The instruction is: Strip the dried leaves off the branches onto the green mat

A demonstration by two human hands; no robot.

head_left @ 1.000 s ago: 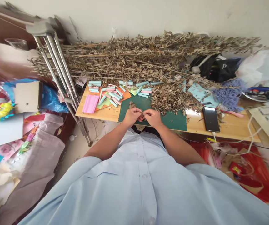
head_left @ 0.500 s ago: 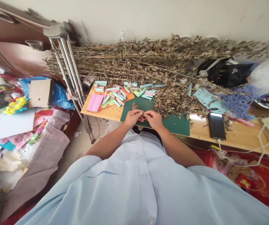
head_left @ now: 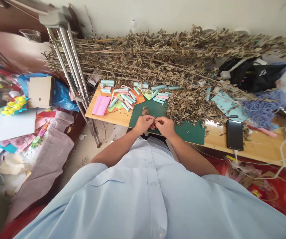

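Note:
My left hand [head_left: 144, 123] and my right hand [head_left: 165, 126] meet over the front of a green cutting mat [head_left: 191, 132]. Both are closed, fingertips pinched together around a small bit of dried leaf [head_left: 154, 118], mostly hidden by the fingers. Just beyond my left hand lies a small brown clump of dried leaves [head_left: 145, 110]. A loose pile of dried leaves [head_left: 186, 104] covers the back right part of the mat. To the left are several small blue and pink paper rolls [head_left: 128, 99] on coloured sheets, beside a pink paper stack [head_left: 101, 105].
Long dried leafy stalks [head_left: 138, 56] fill the table's back along the wall. Metal crutches [head_left: 70, 63] lean at the left edge. A phone [head_left: 235, 135] with a cable, a black pen [head_left: 229, 116], blue paper [head_left: 229, 105] and purple yarn [head_left: 263, 108] lie right.
The view has shifted slightly, so the table's right side appears further right. My hands stay together at the mat's front edge, their fingers slightly shifted around the dried leaf.

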